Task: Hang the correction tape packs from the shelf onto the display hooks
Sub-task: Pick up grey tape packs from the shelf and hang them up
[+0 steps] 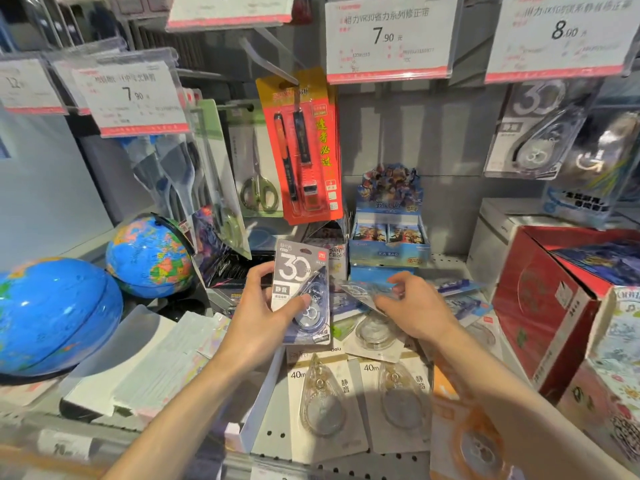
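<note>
My left hand (258,315) holds a grey correction tape pack marked "30" (300,289) upright above the shelf, thumb across its front. My right hand (414,306) pinches a second grey pack (363,293), which is tilted almost flat over the pile. More packs lie loose on the shelf (346,455): two white "40m" packs (320,400) (398,400) in front and several bluish ones (464,299) behind my right hand. Matching grey "30" packs (535,133) hang on a display hook at the upper right, under the 8.00 price tag (561,36).
A red pen set (301,147), scissors (256,188) and other packs hang at the centre and left. Two globes (149,258) (52,313) sit on the left. A blue card display box (389,233) stands behind, red boxes (547,306) on the right, paper stacks (145,362) at the front left.
</note>
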`<state>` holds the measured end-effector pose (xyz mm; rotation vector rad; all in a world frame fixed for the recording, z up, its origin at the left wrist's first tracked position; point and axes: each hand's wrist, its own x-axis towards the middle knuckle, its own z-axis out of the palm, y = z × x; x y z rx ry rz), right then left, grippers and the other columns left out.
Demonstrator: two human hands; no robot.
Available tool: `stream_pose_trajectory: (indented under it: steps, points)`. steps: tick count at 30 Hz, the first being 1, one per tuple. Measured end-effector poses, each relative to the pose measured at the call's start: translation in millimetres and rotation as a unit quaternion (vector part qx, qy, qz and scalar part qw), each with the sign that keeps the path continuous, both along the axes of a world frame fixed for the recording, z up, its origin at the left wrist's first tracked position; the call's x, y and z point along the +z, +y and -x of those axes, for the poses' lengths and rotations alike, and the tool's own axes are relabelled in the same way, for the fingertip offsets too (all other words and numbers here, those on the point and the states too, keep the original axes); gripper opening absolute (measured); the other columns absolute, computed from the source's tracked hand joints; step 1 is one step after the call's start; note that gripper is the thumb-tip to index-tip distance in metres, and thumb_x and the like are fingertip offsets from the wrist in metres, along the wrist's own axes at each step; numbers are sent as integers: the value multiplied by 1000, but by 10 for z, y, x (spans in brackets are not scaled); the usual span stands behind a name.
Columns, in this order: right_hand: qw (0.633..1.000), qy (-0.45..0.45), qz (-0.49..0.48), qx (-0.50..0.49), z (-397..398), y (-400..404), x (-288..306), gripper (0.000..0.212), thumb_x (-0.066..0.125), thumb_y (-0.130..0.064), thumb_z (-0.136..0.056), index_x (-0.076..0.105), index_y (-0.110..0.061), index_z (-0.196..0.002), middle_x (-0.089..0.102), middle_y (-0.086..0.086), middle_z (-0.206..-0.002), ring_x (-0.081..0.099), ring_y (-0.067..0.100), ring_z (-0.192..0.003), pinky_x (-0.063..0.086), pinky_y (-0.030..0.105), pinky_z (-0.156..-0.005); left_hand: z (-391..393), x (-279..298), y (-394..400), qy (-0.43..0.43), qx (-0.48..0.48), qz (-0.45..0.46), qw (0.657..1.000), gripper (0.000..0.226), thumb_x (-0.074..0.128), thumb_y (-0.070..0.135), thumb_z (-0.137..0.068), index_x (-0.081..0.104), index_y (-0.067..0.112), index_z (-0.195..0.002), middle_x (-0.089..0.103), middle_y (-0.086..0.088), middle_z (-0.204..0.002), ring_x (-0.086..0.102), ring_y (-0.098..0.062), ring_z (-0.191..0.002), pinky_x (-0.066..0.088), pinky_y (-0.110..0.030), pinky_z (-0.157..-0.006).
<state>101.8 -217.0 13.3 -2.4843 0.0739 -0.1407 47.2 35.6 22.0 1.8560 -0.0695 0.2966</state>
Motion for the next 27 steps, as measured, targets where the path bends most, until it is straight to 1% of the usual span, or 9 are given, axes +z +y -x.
stream_pose_trajectory:
  steps: [3,6,10,13,17,21,22,24,27]
  points:
    - [998,-39,-54,-8,149,-66,65,57,69,-40,-93,54,-19,-144,66,3,-138,62,22,-119,46,34,-93,-3,0,-4,2,7,18,1000,57,80,22,-88,43,36,-129,78,23,-91,76,-5,-75,55,-17,-59]
    - [986,-91,-142,1,303,-108,90,51,70,-38,-94,56,-25,-142,62,-5,-137,57,9,-109,41,27,-90,-20,0,-44,10,3,42,999,57,81,26,-87,43,39,-126,78,22,-90,76,-5,-75,55,-17,-60]
    - [969,-129,-202,55,475,-30,67,58,73,-36,-93,51,-33,-146,55,-12,-133,54,-9,-112,45,17,-92,-57,-20,-153,8,-15,101,995,53,84,25,-84,49,38,-122,81,14,-92,77,-4,-80,56,-18,-67]
    - [970,-110,-190,102,538,36,31,74,74,-38,-90,41,-34,-155,51,-19,-128,52,-7,-123,43,23,-107,-75,-23,-223,16,-37,124,992,58,87,29,-81,49,39,-123,82,6,-97,79,-13,-88,59,-35,-81]
    - [969,-112,-166,145,580,50,18,69,80,-43,-82,44,-54,-140,45,-27,-126,45,-22,-120,33,2,-99,-94,-23,-277,11,-46,134,990,60,89,24,-78,50,36,-122,83,2,-99,80,-18,-90,59,-37,-81]
    - [968,-100,-161,163,590,13,48,80,77,-63,-71,52,-44,-144,51,-28,-136,49,-15,-126,37,15,-108,-96,-39,-268,10,-41,133,990,55,86,18,-80,52,34,-119,83,4,-97,80,-15,-87,58,-33,-77]
    - [965,-85,-186,166,589,-5,58,75,77,-61,-74,53,-45,-143,58,-30,-132,54,-14,-123,42,17,-105,-85,-35,-257,8,-45,132,990,54,86,21,-79,52,35,-119,82,5,-98,80,-14,-87,58,-29,-74]
    - [953,-55,-247,165,571,-35,64,61,80,-46,-84,54,-43,-139,68,-22,-120,66,-10,-104,52,20,-95,-51,-18,-233,7,-57,132,990,58,87,33,-72,52,36,-119,82,6,-100,79,-13,-87,58,-22,-67]
    - [943,-2,-292,158,538,-44,67,63,84,-28,-86,51,-33,-139,70,-8,-99,71,-1,-75,53,18,-77,-15,-17,-200,2,-74,140,987,63,88,40,-65,54,39,-118,82,3,-103,79,-15,-91,60,-23,-68]
